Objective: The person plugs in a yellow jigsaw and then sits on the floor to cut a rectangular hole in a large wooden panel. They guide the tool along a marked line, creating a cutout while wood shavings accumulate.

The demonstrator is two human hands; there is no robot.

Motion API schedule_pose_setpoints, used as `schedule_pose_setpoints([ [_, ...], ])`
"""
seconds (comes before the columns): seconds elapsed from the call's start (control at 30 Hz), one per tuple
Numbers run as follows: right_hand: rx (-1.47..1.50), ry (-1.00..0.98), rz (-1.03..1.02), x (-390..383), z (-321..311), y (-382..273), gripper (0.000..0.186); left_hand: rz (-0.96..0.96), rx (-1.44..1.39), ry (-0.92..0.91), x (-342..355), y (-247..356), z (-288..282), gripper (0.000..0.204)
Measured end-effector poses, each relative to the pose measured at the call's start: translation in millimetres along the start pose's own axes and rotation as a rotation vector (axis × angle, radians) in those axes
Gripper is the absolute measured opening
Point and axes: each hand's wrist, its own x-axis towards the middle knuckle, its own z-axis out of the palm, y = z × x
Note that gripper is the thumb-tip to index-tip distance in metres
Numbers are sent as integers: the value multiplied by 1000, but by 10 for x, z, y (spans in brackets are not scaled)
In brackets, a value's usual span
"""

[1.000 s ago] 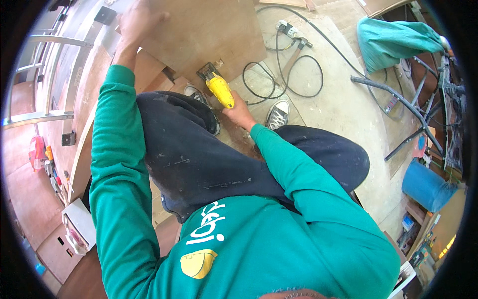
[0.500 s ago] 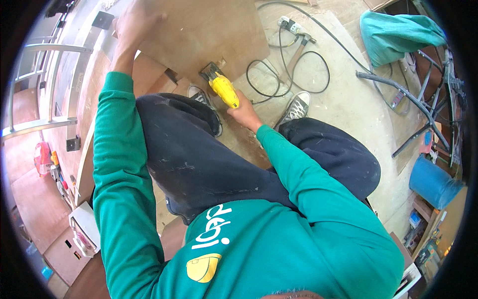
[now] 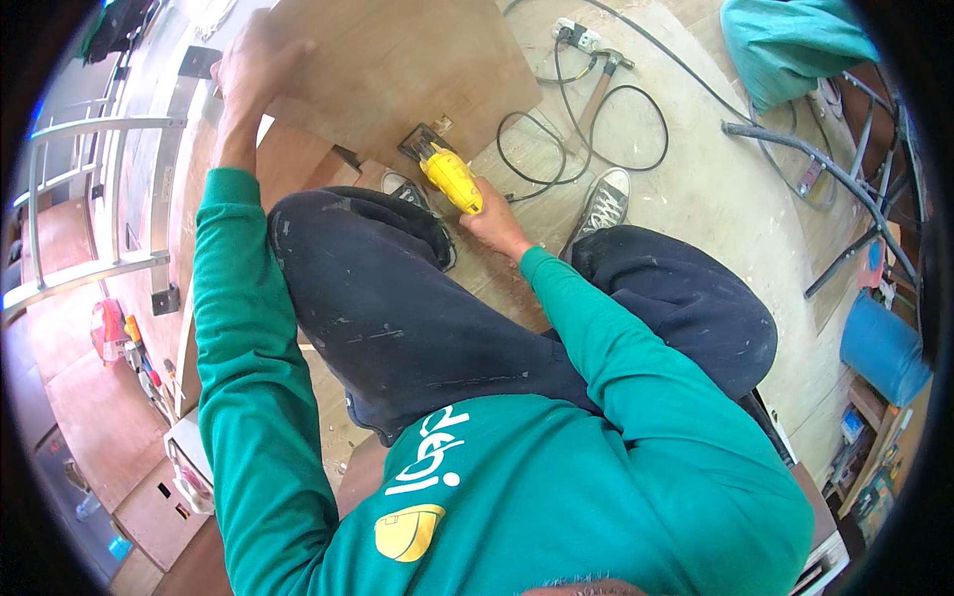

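A yellow jigsaw (image 3: 453, 182) rests with its dark base plate on the near edge of a brown plywood sheet (image 3: 407, 65). Wrapped around the tool's body is my right hand (image 3: 493, 221); its blade is hidden from here. A small notch shows in the wood beside the base. My left hand (image 3: 253, 65), slightly blurred, grips the sheet at its far left part, with the thumb lying over the top face. The sheet lies in front of my knees, and part of its underside is out of sight.
A hammer (image 3: 596, 94) lies right of the sheet among looping black cables (image 3: 664, 129) and a white socket strip (image 3: 578, 37). An aluminium ladder (image 3: 89, 273) stands left. Metal tubing (image 3: 825, 164), a green cloth (image 3: 790, 50) and a blue bucket (image 3: 882, 348) are at right.
The view has shifted slightly, so the surroundings appear moved. Both hands keep their holds; the jigsaw stays at about the same place on the sheet's edge.
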Motion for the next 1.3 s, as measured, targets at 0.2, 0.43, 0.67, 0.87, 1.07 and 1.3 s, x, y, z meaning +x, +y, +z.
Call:
schedule_pose_setpoints([
  [0.2, 6, -6, 16, -29, -6, -134, 53, 14, -34, 26, 16, -113, 52, 80],
  [0.43, 13, 22, 1, -29, 9, -94, 50, 8, -17, 18, 17, -84, 56, 81],
  [0.67, -1, 35, -10, -33, 17, -68, 48, 32, -29, 19, 55, -123, 112, 78],
  [0.87, 11, 47, -21, -33, 41, 11, 50, 43, -42, 27, 31, -121, 128, 79],
  [1.07, 27, 29, 44, -56, 0, -82, 52, 15, -4, -11, -8, 39, 5, 87],
  [1.3, 32, -4, 30, -65, -48, -213, 57, 43, -36, 29, -73, 33, -54, 85],
])
